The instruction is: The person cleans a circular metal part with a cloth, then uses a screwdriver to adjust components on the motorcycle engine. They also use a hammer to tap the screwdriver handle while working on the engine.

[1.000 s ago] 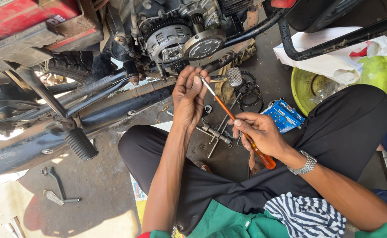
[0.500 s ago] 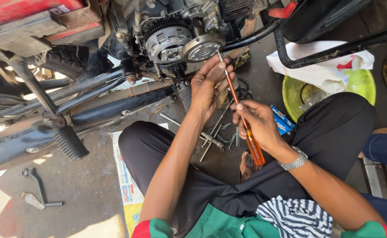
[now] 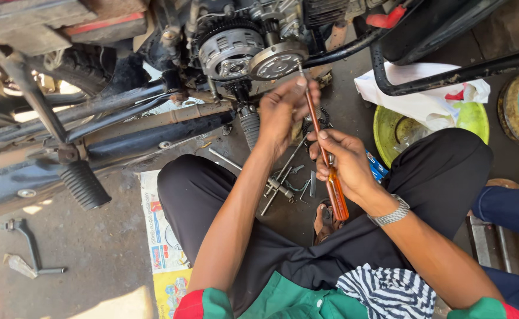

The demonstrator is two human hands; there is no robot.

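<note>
Below the round clutch cover (image 3: 278,60) on the motorcycle engine, a long screwdriver (image 3: 321,147) slants up and away from the person, its tip at the cover's lower right edge and its orange handle low, toward the lap. The right hand (image 3: 345,162) is closed around the lower shaft just above the handle. The left hand (image 3: 283,109), nearer the cover, pinches the shaft close to the tip with fingers curled. Loose tools (image 3: 280,183) lie on the floor beneath both hands.

The screwdriver (image 3: 336,192) handle is showing orange, its shaft looking reddish-brown, perhaps rust. The bowl (image 3: 389,127) is showing yellow-green, the trousers (image 3: 448,171) black, the cloth (image 3: 383,289) striped black and white.
</note>
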